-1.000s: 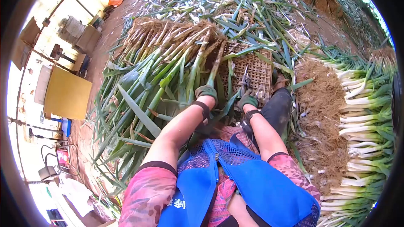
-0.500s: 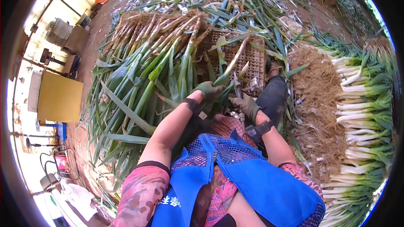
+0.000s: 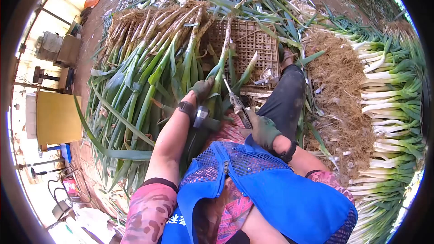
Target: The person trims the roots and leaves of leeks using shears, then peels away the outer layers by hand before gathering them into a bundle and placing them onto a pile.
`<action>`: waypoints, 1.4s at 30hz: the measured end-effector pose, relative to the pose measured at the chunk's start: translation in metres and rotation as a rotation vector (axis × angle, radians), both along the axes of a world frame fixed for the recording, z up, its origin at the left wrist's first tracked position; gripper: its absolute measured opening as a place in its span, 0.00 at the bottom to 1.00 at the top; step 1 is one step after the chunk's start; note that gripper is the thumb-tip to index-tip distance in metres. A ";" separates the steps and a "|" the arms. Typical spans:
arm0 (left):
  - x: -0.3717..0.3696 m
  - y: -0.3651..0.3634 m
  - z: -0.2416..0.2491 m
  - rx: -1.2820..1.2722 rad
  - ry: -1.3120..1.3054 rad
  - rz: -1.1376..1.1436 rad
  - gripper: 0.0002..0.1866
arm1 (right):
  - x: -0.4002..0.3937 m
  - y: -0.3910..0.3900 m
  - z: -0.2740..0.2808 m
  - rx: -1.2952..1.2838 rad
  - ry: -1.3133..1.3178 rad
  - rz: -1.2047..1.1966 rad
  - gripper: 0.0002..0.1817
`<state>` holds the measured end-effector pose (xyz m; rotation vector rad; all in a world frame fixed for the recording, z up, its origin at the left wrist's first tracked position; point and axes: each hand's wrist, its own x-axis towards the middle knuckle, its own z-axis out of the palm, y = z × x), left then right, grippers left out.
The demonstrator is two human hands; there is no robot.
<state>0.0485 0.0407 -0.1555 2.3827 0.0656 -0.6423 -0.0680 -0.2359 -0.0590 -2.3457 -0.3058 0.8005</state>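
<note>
Green-gloved, the left hand (image 3: 202,88) is closed round the stalk of a single green onion (image 3: 222,61), gripping it low, near where the leaves fan out, with the white shaft and rooty end pointing away over the plastic lattice crate (image 3: 257,45). A second ago that hand was only reaching into the edge of the untrimmed pile; half a second ago it had one stalk lifted and slanting to the right; now the stalk stands nearly straight ahead and has been drawn in closer to the body. The right hand (image 3: 262,129), also gloved, is clenched on the handle of a knife (image 3: 235,101). It lay well forward by the crate before and has pulled back toward the lap, so that the blade now angles up and left with its tip just beside the onion's lower stalk; whether metal touches the plant I cannot tell. Judging by this, one onion has been singled out from the heap and brought to the blade, so the trimming of this stalk looks about to begin rather than finished. To the left lies the pile of uncleaned onions (image 3: 149,63), dirty roots away; to the right a heap of brown cut roots and husk (image 3: 339,86), and beyond it the row of cleaned white onions (image 3: 389,104).
</note>
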 end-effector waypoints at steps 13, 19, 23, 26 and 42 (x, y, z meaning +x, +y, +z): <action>0.002 -0.003 -0.004 -0.069 0.236 0.168 0.40 | 0.053 0.028 -0.037 0.037 -0.013 -0.105 0.32; -0.002 -0.018 0.032 -0.063 0.324 0.289 0.38 | 0.168 0.052 -0.102 -0.036 -0.012 -0.334 0.28; 0.000 0.002 0.005 0.174 0.016 -0.204 0.29 | 0.159 0.038 -0.074 0.034 -0.047 -0.315 0.29; 0.017 0.009 -0.017 0.207 -0.071 -0.395 0.14 | 0.088 0.019 -0.027 0.051 0.044 -0.128 0.33; 0.013 -0.049 0.053 0.241 0.280 -0.016 0.30 | 0.229 0.043 -0.080 -0.138 0.002 -0.269 0.33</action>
